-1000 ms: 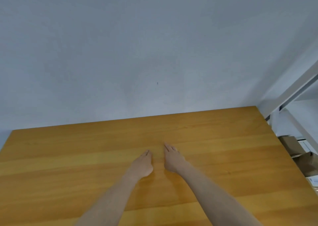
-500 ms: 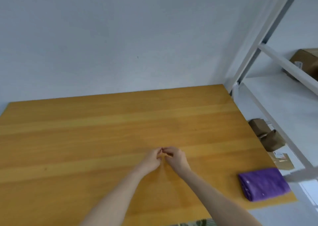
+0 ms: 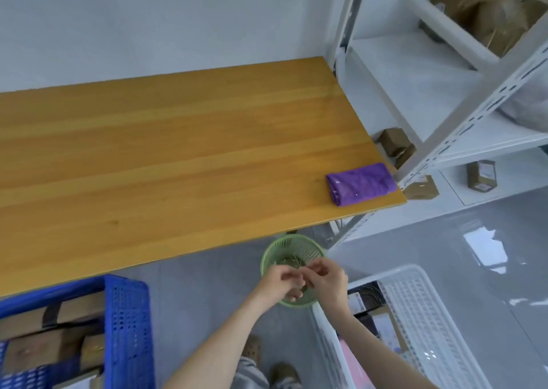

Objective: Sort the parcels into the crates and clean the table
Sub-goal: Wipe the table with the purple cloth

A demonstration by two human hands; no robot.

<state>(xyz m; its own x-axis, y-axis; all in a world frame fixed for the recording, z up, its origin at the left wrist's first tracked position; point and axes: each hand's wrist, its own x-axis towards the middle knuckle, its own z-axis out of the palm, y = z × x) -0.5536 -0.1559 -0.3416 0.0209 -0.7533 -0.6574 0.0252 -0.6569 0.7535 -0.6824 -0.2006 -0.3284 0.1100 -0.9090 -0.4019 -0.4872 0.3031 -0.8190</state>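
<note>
Purple cloth [image 3: 361, 183] lying on amber-striped table [image 3: 178, 139]; green mesh basket [image 3: 292, 244], blue perforated crate [image 3: 127, 323], white lattice crate [image 3: 415, 305] flanking table.

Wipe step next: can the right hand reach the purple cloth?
Probably yes: the purple cloth lies uncovered on the table, near right corner, nothing between it and the right hand over the green basket.

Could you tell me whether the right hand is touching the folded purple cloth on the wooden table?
Apart: the head view shows the right hand over the green mesh basket, well clear of the folded purple cloth.
</note>
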